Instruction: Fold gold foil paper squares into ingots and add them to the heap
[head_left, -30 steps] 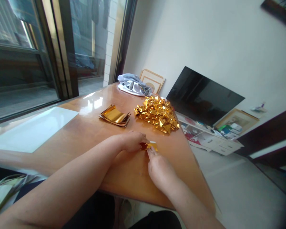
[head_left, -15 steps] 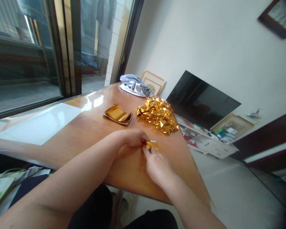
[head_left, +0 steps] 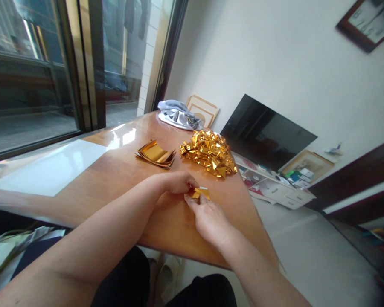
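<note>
A small folded piece of gold foil paper [head_left: 201,192] with a pale strip along its far edge lies on the wooden table [head_left: 176,221]. My left hand [head_left: 181,182] pinches its left end, the fingers curled and partly hidden. My right hand [head_left: 208,213] presses on the near side of the paper, thumb and forefinger spread apart along it. Beyond my left hand rests a stack of curled gold foil sheets [head_left: 156,152]. Behind the folded paper is a heap of shiny folded gold foil pieces [head_left: 209,153].
A bundle of light blue cloth [head_left: 177,115] lies at the table's far end. A white sheet [head_left: 53,166] covers the left side. Past the right edge stand a television [head_left: 265,132] and a low white cabinet [head_left: 272,187]. Glass doors [head_left: 28,85] are at left.
The right thumb has slid left along the near edge of the foil paper, and more of the paper shows. The whole view has shifted slightly.
</note>
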`<state>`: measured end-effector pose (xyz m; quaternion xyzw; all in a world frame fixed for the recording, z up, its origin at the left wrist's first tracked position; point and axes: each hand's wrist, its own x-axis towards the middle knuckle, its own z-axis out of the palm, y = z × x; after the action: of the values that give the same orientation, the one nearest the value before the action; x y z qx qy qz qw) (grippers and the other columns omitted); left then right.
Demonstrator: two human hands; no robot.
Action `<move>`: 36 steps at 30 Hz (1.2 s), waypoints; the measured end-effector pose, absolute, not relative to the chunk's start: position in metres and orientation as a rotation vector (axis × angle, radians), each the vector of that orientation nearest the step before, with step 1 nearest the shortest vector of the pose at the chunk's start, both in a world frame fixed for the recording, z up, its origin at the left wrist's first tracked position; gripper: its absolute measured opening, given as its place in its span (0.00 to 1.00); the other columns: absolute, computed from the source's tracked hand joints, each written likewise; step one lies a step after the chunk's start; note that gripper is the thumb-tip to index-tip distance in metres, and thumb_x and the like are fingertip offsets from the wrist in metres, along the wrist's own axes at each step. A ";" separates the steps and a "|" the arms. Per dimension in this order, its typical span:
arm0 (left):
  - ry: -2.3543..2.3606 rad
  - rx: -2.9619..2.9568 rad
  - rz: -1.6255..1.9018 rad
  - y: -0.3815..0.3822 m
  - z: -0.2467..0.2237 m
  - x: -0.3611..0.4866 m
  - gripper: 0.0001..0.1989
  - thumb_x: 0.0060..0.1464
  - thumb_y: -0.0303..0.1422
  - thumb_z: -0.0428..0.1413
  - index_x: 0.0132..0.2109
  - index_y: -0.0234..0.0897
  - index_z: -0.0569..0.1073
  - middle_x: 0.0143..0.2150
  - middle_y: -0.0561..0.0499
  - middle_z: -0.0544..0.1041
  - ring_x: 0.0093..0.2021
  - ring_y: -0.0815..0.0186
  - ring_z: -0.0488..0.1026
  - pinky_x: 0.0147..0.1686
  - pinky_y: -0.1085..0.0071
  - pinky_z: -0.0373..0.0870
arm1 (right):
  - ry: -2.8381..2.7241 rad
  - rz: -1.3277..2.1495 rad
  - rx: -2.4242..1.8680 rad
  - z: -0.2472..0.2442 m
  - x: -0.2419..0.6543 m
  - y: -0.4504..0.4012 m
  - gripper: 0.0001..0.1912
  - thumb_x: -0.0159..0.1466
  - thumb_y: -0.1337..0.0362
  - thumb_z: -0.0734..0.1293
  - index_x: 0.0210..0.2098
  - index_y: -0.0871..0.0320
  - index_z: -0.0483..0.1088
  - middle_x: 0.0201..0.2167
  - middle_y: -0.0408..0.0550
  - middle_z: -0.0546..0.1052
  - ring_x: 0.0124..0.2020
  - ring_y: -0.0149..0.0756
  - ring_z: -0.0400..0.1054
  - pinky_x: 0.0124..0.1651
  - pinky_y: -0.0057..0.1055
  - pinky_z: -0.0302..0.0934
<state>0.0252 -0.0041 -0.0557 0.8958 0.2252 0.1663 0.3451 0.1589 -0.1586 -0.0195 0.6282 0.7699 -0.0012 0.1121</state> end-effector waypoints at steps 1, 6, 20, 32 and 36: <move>0.563 2.300 0.409 -0.003 -0.056 0.025 0.20 0.42 0.22 0.55 0.40 0.43 0.83 0.30 0.57 0.81 0.31 0.68 0.73 0.35 0.79 0.66 | 2.268 -0.001 1.834 -0.020 0.159 -0.158 0.39 0.62 0.74 0.59 0.71 0.51 0.52 0.64 0.66 0.65 0.59 0.53 0.67 0.57 0.46 0.61; 0.544 2.256 0.377 -0.002 -0.057 0.026 0.21 0.43 0.22 0.52 0.42 0.43 0.83 0.33 0.56 0.82 0.33 0.67 0.74 0.37 0.78 0.67 | 2.305 0.003 1.883 -0.029 0.161 -0.159 0.38 0.63 0.74 0.59 0.70 0.48 0.54 0.66 0.64 0.64 0.62 0.55 0.64 0.60 0.48 0.59; 0.878 2.454 0.472 -0.007 -0.067 0.039 0.14 0.47 0.27 0.55 0.40 0.41 0.80 0.38 0.53 0.81 0.36 0.64 0.75 0.36 0.75 0.67 | 2.578 -0.227 2.238 -0.039 0.198 -0.152 0.20 0.67 0.69 0.58 0.56 0.56 0.70 0.52 0.52 0.77 0.53 0.40 0.72 0.56 0.34 0.63; 1.274 2.521 0.382 -0.005 -0.059 0.026 0.14 0.45 0.41 0.61 0.39 0.42 0.77 0.44 0.46 0.77 0.46 0.54 0.72 0.42 0.64 0.65 | 2.611 -0.199 2.360 -0.048 0.199 -0.138 0.14 0.66 0.68 0.62 0.48 0.53 0.73 0.46 0.48 0.76 0.50 0.39 0.69 0.52 0.31 0.61; 1.245 2.481 0.362 -0.007 -0.057 0.027 0.10 0.47 0.40 0.60 0.36 0.41 0.77 0.41 0.48 0.79 0.42 0.56 0.73 0.39 0.67 0.62 | 2.628 -0.204 2.389 -0.051 0.199 -0.141 0.17 0.66 0.69 0.61 0.52 0.53 0.71 0.47 0.49 0.76 0.50 0.39 0.69 0.53 0.32 0.61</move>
<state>0.0272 -0.0070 -0.0565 0.8733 0.4383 0.1273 0.1705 0.1986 -0.1414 -0.0508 0.6571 0.7228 -0.0562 -0.2067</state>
